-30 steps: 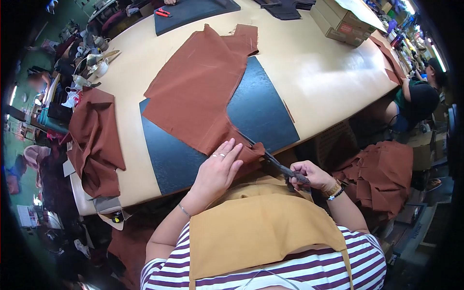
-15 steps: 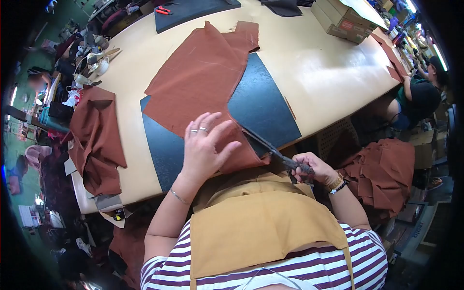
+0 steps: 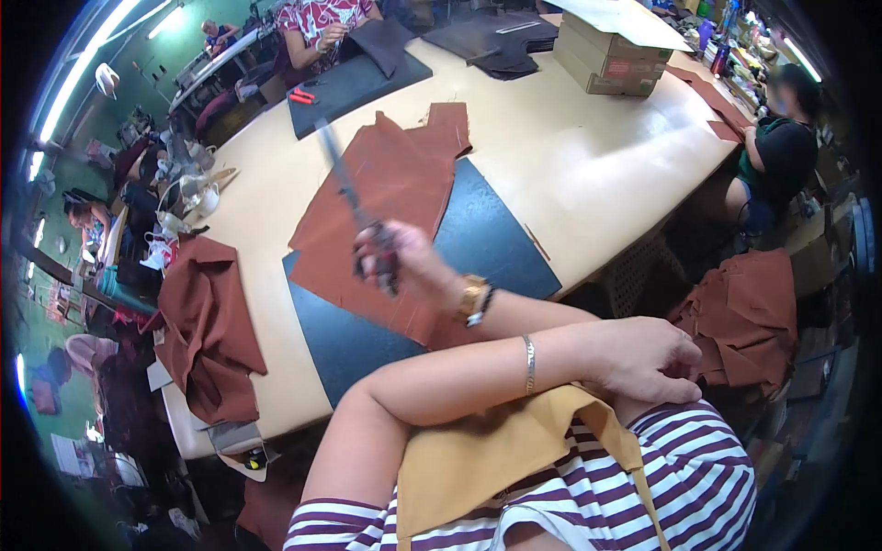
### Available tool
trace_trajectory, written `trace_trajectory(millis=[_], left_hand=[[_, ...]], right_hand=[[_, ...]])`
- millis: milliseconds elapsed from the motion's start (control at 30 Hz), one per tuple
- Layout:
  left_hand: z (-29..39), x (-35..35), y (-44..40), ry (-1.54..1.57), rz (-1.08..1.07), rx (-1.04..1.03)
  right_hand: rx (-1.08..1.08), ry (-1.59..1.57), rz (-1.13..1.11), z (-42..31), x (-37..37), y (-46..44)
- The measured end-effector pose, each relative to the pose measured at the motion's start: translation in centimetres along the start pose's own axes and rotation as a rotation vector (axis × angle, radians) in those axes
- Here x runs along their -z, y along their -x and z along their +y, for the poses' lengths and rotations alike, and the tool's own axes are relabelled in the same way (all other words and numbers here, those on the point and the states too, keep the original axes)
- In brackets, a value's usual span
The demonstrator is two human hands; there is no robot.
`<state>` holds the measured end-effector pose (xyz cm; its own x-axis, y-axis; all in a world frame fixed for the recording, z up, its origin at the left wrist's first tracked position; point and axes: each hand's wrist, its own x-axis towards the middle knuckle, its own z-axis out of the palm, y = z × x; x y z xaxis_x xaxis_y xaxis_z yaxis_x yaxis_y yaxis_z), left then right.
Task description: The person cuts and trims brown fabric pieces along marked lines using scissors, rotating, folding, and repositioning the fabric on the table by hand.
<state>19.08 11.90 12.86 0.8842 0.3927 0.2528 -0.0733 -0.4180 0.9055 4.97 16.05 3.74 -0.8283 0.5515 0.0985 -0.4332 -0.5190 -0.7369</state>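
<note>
My right hand [image 3: 400,257] is closed around the dark wrapped handles of a pair of scissors [image 3: 342,174], raised over the table. The blades point up and to the left, smeared by motion. Below lies a rust-brown fabric piece [image 3: 367,193] with ragged edges, partly on a dark blue board [image 3: 487,220]. My left arm crosses over the right one. Near my right upper arm and striped sleeve, my left hand [image 3: 648,360] has its thumb stretched out, apart from its loosely bent fingers, and no object shows in it.
Rust-brown fabric [image 3: 207,331] hangs over the table's left edge; another heap [image 3: 744,321] lies at right. Red-handled clippers [image 3: 301,95] rest on a far dark board [image 3: 363,92]. Cardboard boxes [image 3: 611,64] and dark fabric [image 3: 496,46] sit at the back. Co-workers sit across and at right.
My right hand has lifted the scissors from the fabric's near edge and swung them up and left. My left hand has left the fabric and crossed to the right. The view has tilted up.
</note>
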Motion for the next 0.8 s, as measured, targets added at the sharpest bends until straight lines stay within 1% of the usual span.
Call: trace_trajectory(millis=[33,67,100,133,200,233,267,333,367,400,467,500,600,633,733,767,800], left_hand=[[0.2,0.0,-0.2,0.073,-0.013,-0.025],[0.3,0.0,-0.3,0.147,-0.024,-0.049],[0.4,0.0,-0.3,0.194,-0.014,-0.033],[0.4,0.1,0.0,0.166,-0.029,-0.014],[0.4,0.8,1.0,0.103,-0.054,0.023],[0.2,0.9,1.7,0.045,-0.037,0.046],[-0.2,0.8,1.9,0.032,0.022,-0.049],[-1.0,0.2,2.1,0.013,0.143,-0.237],[-1.3,-0.3,1.8,0.009,0.236,-0.362],[-1.1,-0.8,2.0,0.07,0.237,-0.318],[-0.4,-1.2,2.6,0.183,0.24,-0.232],[-0.3,-0.8,3.1,0.041,0.209,-0.192],[0.0,-0.1,4.0,-0.186,0.115,-0.043],[0.1,0.0,3.8,-0.216,0.121,-0.076],[-0.2,-1.7,3.0,0.053,0.32,-0.228],[-0.3,-1.6,3.2,-0.014,0.284,-0.161],[-0.2,-1.4,3.5,-0.079,0.246,-0.093]], right_hand=[[0.04,0.05,-0.107,1.1,-1.0,-0.6],[-0.035,-0.17,-0.169,2.3,-2.4,-0.6],[-0.064,-0.16,-0.163,3.7,-3.3,-0.8],[-0.071,-0.076,-0.209,4.6,-4.0,-0.9],[-0.13,-0.022,-0.253,5.7,-4.9,-0.6],[-0.127,-0.044,-0.278,6.3,-5.3,-0.6],[-0.122,-0.069,-0.301,6.7,-5.5,-0.5],[-0.134,0.004,-0.272,6.2,-6.0,-0.3],[-0.143,0.052,-0.256,5.9,-6.2,-0.2],[-0.154,0.1,-0.242,5.8,-6.2,0.0],[-0.131,0.015,-0.243,6.0,-6.0,0.0],[-0.116,-0.025,-0.246,5.8,-6.0,0.0],[-0.071,-0.02,-0.2,4.7,-5.6,0.1],[-0.039,-0.025,-0.196,4.5,-5.6,-0.1],[-0.05,0.029,-0.113,3.4,-5.4,-0.1],[-0.014,-0.106,-0.113,3.7,-4.9,-0.2],[0.008,-0.081,-0.116,3.8,-4.0,-0.4]])
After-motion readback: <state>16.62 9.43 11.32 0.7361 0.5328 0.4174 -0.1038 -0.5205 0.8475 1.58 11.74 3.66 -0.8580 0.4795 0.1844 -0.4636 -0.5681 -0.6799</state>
